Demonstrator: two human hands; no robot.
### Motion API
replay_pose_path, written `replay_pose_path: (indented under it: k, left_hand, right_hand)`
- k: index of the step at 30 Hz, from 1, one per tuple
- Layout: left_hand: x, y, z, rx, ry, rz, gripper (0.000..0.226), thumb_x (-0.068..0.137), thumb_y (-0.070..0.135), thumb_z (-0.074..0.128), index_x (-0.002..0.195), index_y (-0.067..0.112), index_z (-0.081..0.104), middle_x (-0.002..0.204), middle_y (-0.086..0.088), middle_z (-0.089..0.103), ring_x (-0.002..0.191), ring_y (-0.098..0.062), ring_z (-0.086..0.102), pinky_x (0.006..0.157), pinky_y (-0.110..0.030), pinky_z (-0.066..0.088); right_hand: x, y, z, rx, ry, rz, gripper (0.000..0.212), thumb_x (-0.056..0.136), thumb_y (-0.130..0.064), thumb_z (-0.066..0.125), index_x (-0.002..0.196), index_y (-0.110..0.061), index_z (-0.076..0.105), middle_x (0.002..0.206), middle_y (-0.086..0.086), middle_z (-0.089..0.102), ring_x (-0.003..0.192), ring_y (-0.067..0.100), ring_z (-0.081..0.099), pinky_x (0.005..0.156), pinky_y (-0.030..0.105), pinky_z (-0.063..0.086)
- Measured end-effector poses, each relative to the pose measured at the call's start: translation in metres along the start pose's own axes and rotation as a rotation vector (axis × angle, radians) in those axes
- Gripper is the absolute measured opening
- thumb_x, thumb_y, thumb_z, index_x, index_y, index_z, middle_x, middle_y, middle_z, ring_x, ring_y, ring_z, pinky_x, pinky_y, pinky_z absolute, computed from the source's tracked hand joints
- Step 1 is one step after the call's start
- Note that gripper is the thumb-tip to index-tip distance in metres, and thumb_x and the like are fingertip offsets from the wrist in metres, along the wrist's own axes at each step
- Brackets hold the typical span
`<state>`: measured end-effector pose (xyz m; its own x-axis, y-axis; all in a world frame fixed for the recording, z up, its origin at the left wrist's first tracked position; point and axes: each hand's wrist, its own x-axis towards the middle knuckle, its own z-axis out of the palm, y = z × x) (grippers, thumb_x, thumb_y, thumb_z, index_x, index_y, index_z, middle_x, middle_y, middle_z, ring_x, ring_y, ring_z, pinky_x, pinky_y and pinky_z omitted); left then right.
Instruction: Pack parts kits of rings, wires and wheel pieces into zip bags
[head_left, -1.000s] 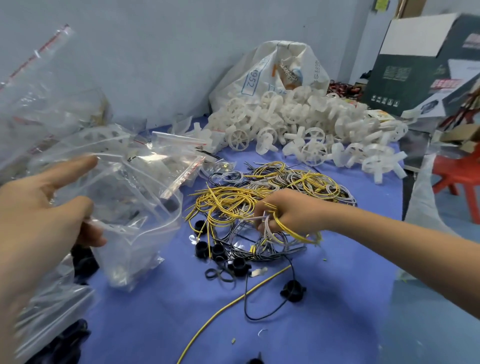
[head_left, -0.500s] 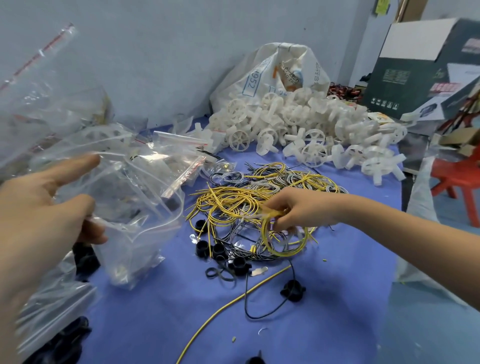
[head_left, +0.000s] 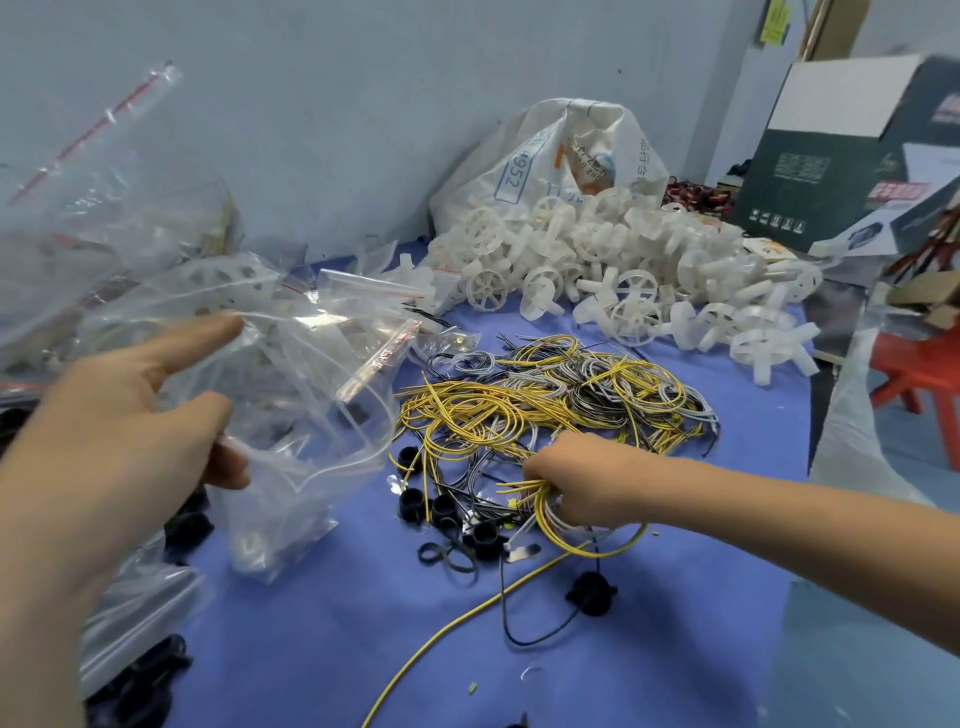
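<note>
**Friend:** Looking down from your head, why is one hand up in the air?

**Me:** My left hand (head_left: 119, 447) pinches the rim of the zip bag (head_left: 311, 415) between thumb and fingers. One finger points straight out. I hold the bag up off the blue table (head_left: 311, 649) so its mouth hangs open and faces the wires.

**Friend:** And the other hand?

**Me:** My right hand (head_left: 576, 478) is curled tight round a bunch of wires (head_left: 571, 527), yellow and white loops. It sits at the near edge of the wire heap (head_left: 545, 400). I think a fist is best, so the loops don't spring apart.

**Friend:** Where is the other stuff?

**Me:** The black rings (head_left: 441, 506) lie on the table between the bag and my right hand, easy to reach. The wheel pieces (head_left: 623, 275) are piled at the back, in front of the white sack (head_left: 561, 156), well apart from the bag.

**Friend:** What's in the bag now?

**Me:** I can't tell. It is see-through and all crinkly.

**Friend:** What comes next?

**Me:** I guess the bunch goes into the bag. A loop could catch on the rim, so the mouth must be wide.
</note>
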<state>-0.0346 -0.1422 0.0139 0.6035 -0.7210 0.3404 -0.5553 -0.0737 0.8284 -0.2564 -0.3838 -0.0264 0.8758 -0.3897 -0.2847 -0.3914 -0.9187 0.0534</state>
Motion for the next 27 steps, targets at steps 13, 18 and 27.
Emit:
replay_pose_path:
  k: [13,18,27]
  left_hand:
    - [0.003,0.041,0.029,0.04,0.157,-0.162,0.069,0.082,-0.005,0.05,0.101,0.06,0.061,0.069,0.016,0.07,0.038,-0.011,0.062,0.047,-0.023,0.051]
    - [-0.002,0.053,0.039,-0.014,0.104,-0.12,0.06,0.087,-0.01,0.052,0.13,0.03,0.059,0.133,0.01,0.057,0.035,-0.008,0.058,0.037,-0.006,0.036]
    - [-0.006,0.061,0.034,-0.199,-0.011,-0.063,0.068,0.082,-0.025,0.043,0.111,0.032,0.064,0.117,0.022,0.065,0.031,-0.01,0.05,0.034,-0.014,0.038]
  right_hand:
    - [-0.006,0.023,-0.069,1.323,0.289,-0.046,0.015,0.086,0.0,0.051,0.074,-0.01,0.054,0.081,0.014,0.063,0.076,0.023,0.056,0.084,0.036,0.049]
    - [0.001,-0.018,-0.106,2.079,0.03,-0.409,0.015,0.068,0.009,0.049,0.071,-0.006,0.05,0.055,0.007,0.052,0.042,0.017,0.054,0.048,0.028,0.056]
    - [0.043,-0.135,-0.088,1.296,-0.262,-0.336,0.042,0.089,0.012,0.024,0.058,-0.004,0.047,0.045,0.0,0.058,0.043,0.005,0.054,0.041,0.013,0.038]
